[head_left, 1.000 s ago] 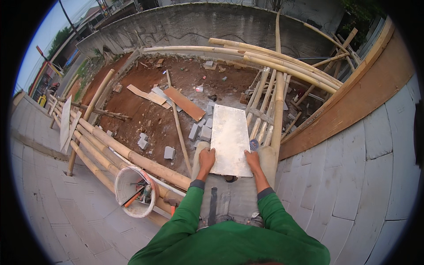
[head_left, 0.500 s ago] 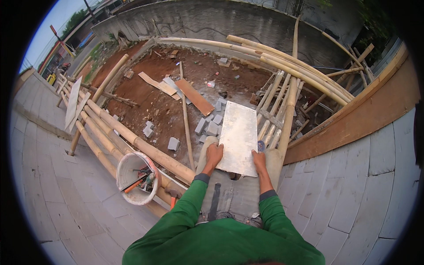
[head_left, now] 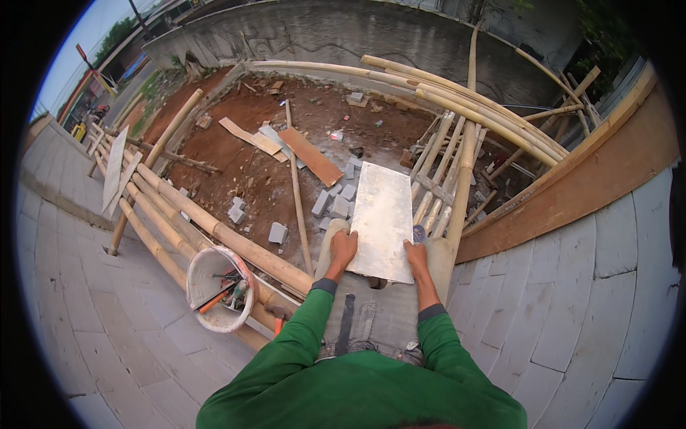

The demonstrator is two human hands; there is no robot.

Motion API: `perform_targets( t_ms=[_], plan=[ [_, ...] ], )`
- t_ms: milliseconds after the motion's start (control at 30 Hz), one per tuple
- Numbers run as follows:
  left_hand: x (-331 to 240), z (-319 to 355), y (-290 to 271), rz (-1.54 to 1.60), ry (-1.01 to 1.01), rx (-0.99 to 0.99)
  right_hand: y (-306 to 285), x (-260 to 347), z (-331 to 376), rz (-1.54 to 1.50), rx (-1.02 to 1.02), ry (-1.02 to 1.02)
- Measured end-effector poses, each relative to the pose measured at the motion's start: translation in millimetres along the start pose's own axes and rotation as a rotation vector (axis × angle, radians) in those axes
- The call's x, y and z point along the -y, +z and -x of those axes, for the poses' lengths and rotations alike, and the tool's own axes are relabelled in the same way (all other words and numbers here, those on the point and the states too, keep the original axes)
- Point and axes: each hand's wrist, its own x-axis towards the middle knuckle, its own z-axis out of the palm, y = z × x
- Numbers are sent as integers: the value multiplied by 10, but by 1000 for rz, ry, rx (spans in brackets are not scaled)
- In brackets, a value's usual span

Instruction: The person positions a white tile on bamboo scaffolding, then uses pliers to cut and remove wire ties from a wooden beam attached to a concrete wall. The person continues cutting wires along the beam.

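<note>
Item 1. Board [head_left: 382, 218], pale, rectangular: we are finding it in front of the lap, over the legs [head_left: 389, 318]; whether it is touching them we cannot tell.
Item 2. Left hand [head_left: 344, 250]: grasping the board's left edge towards its near end, thumb along the upper face; the fingers beneath are escaping our view.
Item 3. Right hand [head_left: 416, 256]: gripping the right edge in like fashion, thumb on top.
Item 4. Bucket [head_left: 203, 275], white inside: standing or hanging, we cannot tell which, beside the bamboo poles [head_left: 214, 225] and carrying tools [head_left: 232, 292].
Item 5. Hammer [head_left: 279, 314], orange-handled: lying near the bucket, just beyond the left sleeve [head_left: 307, 325]; no hand is touching it.
Item 6. Blocks [head_left: 279, 232], grey, and a brown plank [head_left: 311, 157]: lying on the soil [head_left: 200, 182] beyond.
Progress. We are counting the board as taken up and firmly held; letting go is not yet done. What else is remaining, we are not seeing.
Changes. Against the frame of a second ago, the bucket is sitting higher in view and the hammer is showing more fully. The grip is keeping its form. We are judging the shift to be mostly the head's.
</note>
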Motion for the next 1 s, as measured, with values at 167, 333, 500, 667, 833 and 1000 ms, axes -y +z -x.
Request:
perform_targets(
  t_ms=[167, 333, 500, 667, 833, 1000],
  plan=[
    [-13, 7, 9, 17, -1, -13, -42, 97, 73, -5, 16, 3],
    [-32, -18, -31, 3, 8, 19, -11, 85, 82, -61, 4, -10],
    [-28, -7, -30, 7, 6, 21, -55, 337, 248, -13, -7, -13],
    [-64, 20, -56, 23, 22, 16, -93, 460, 338, -4, -4, 2],
    [-101, 40, -66, 26, 61, 1, -87, 350, 257, 28, -6, -14],
    [-71, 30, -99, 14, 48, 17, -79, 418, 302, 41, 19, -12]
  ],
)
